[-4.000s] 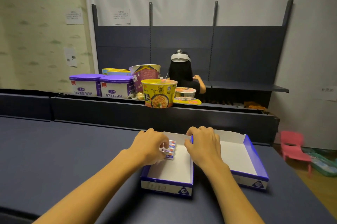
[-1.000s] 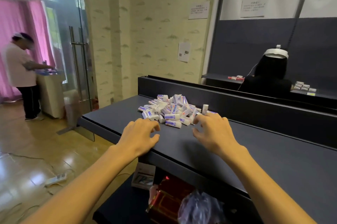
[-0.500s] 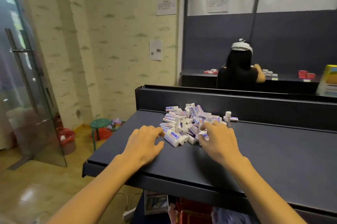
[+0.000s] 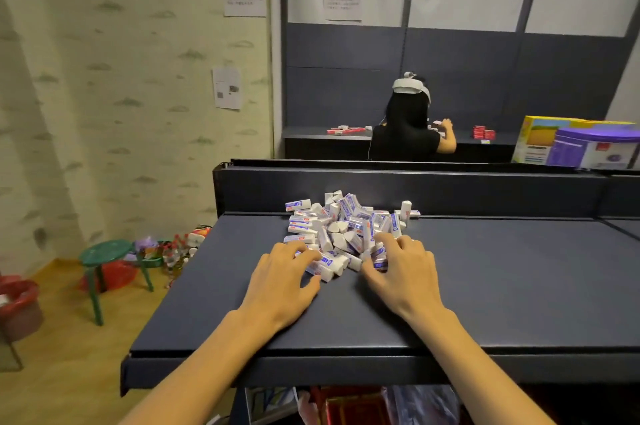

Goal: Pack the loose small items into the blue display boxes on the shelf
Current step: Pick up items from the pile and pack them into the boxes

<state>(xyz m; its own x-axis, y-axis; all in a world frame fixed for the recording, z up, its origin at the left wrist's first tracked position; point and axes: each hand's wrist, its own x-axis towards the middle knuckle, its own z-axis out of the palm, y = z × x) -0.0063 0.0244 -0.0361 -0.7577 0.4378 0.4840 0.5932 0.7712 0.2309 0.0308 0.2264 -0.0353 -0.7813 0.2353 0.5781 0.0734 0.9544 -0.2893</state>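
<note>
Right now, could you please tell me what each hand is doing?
Left hand: fingers curled onto erasers at the pile edge; grip unclear.
Right hand: pinching small erasers.

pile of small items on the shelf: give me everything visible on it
The pile of small items is a loose heap of little white blocks in blue-and-white sleeves, some with red marks; they look like erasers. They lie at all angles on the dark shelf, near its back wall. One piece stands upright at the right edge, a few lie apart at the left. The left hand and right hand both touch the near side, fingers curled among the pieces.
</note>
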